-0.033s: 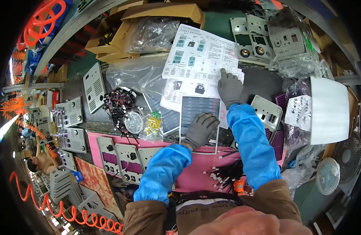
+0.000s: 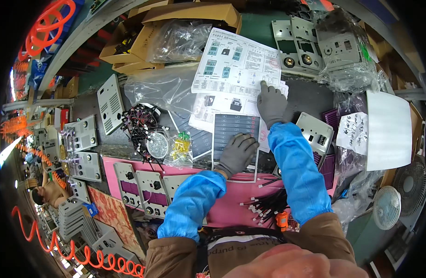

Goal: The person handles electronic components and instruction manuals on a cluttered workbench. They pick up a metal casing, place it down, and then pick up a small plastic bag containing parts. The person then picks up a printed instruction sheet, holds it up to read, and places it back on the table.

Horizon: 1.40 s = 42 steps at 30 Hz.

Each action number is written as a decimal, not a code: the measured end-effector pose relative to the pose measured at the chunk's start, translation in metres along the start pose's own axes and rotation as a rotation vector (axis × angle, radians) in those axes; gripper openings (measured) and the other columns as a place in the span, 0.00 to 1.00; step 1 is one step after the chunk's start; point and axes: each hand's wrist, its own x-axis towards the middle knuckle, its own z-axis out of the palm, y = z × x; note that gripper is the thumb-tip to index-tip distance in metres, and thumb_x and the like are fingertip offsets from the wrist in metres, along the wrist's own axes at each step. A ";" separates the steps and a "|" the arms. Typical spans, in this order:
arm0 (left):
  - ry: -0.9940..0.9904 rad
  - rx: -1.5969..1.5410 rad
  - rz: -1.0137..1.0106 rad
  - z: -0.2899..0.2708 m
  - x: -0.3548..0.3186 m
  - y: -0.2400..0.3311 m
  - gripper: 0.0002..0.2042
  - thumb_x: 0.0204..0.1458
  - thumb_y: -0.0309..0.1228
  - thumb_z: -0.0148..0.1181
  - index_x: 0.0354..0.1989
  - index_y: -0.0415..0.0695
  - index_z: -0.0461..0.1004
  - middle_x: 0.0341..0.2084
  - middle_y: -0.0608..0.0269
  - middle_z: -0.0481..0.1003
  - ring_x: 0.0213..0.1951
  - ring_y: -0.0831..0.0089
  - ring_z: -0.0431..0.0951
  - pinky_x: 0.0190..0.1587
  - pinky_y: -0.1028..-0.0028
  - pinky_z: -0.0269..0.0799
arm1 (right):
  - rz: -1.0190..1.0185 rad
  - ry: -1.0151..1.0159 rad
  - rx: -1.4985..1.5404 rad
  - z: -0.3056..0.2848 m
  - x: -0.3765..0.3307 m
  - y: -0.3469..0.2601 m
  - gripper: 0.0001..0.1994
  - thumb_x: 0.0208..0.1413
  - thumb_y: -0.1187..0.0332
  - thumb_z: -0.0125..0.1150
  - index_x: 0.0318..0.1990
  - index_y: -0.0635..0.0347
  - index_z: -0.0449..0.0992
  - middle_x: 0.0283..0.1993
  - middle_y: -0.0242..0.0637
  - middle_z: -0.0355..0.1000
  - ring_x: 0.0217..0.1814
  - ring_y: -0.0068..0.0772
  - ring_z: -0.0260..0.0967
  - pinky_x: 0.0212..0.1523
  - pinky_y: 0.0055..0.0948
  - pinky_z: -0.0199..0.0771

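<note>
Bare pink mat (image 2: 231, 211) (cable bundle (image 2: 268, 206) alongside)

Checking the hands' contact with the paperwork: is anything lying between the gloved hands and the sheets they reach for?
Nothing visible does. The left hand rests flat on the dark printed sheet, and the right hand presses a fingertip on the white instruction sheet. Only the grey gloves separate them from the paper.
</note>
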 end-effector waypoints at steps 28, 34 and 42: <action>-0.024 -0.092 -0.012 0.000 0.001 -0.004 0.19 0.51 0.33 0.62 0.53 0.46 0.76 0.51 0.60 0.74 0.60 0.60 0.70 0.67 0.55 0.61 | 0.066 -0.096 0.018 -0.008 0.000 -0.003 0.24 0.59 0.60 0.57 0.64 0.51 0.71 0.43 0.37 0.76 0.45 0.40 0.75 0.42 0.43 0.77; -0.031 -0.116 -0.001 0.002 0.002 -0.004 0.18 0.53 0.33 0.61 0.53 0.46 0.76 0.51 0.60 0.74 0.59 0.59 0.70 0.67 0.54 0.61 | 0.073 -0.055 0.134 -0.018 -0.002 0.003 0.22 0.60 0.62 0.55 0.63 0.51 0.71 0.43 0.38 0.76 0.44 0.42 0.76 0.43 0.44 0.78; -0.044 -0.095 -0.017 -0.001 0.001 -0.006 0.18 0.53 0.33 0.61 0.54 0.46 0.76 0.51 0.59 0.74 0.59 0.59 0.70 0.65 0.54 0.62 | -0.225 0.372 0.579 -0.246 -0.014 -0.011 0.14 0.55 0.81 0.59 0.50 0.69 0.76 0.42 0.50 0.77 0.47 0.47 0.77 0.46 0.38 0.77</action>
